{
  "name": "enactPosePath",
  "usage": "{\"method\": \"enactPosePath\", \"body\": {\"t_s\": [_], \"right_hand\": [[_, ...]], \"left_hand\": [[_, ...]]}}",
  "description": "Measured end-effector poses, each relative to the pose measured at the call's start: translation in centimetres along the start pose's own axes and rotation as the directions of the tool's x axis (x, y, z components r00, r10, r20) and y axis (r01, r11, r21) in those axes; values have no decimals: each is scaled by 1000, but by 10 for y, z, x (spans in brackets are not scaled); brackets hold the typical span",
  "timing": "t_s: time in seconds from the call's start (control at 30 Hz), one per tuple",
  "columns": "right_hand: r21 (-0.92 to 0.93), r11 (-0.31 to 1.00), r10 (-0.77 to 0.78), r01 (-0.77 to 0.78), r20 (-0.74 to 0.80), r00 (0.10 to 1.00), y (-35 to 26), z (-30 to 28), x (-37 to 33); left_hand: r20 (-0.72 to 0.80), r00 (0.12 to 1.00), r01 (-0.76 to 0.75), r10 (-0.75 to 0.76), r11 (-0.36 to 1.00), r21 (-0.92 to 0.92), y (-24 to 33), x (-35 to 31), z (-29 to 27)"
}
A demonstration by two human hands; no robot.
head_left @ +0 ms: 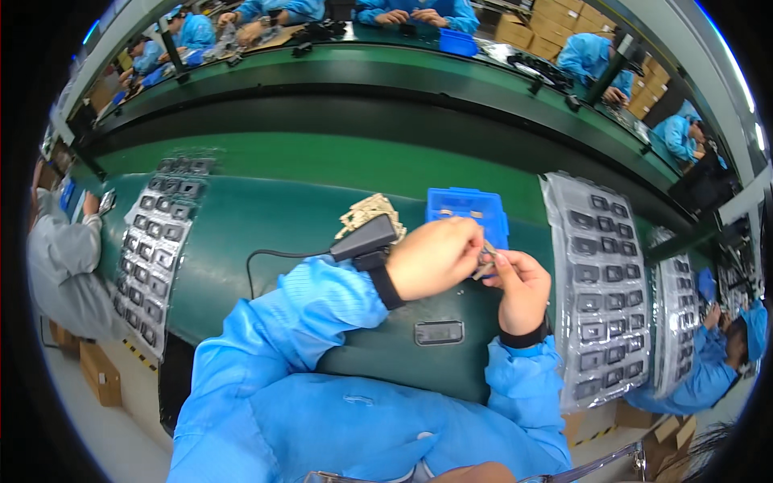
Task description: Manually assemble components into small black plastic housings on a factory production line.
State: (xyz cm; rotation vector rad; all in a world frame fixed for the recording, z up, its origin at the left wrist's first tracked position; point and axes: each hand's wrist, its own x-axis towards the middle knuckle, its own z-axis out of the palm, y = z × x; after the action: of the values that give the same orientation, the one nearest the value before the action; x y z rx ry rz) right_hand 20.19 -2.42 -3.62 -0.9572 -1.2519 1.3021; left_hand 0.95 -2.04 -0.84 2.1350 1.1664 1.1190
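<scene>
My left hand [439, 256] and my right hand [525, 294] meet over the middle of the table, fingers pinched together. Between their fingertips is a small beige strip-like piece [485, 270], partly covered by the fingers. Just beyond them stands a blue plastic bin [500, 229] with a few small pale pieces inside. A pile of beige strips [372, 208] lies to the left of the bin. Nearer to me, a dark rectangular frame-shaped part [440, 332] rests flat on the table. A black box-shaped device [369, 237] with a cable sits by my left wrist.
Clear plastic trays of dark rectangular parts stand at the left [153, 241] and right [566, 274] of the green table [282, 209]. Across a raised dark ledge [354, 105], several co-workers in blue sit at another bench. Other workers sit at far left and far right.
</scene>
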Motion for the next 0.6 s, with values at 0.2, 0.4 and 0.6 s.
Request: {"method": "enactPosePath", "body": {"t_s": [0.2, 0.4, 0.6], "right_hand": [[86, 994, 66, -66, 3, 998, 2, 1, -1], [40, 993, 112, -110, -43, 993, 1, 0, 0], [79, 991, 106, -104, -26, 994, 0, 3, -2]], "left_hand": [[-137, 990, 23, -19, 999, 31, -3, -1, 4], [-174, 984, 80, -38, 968, 237, -21, 1, 0], [-203, 949, -193, 243, 952, 236, -5, 1, 2]]}}
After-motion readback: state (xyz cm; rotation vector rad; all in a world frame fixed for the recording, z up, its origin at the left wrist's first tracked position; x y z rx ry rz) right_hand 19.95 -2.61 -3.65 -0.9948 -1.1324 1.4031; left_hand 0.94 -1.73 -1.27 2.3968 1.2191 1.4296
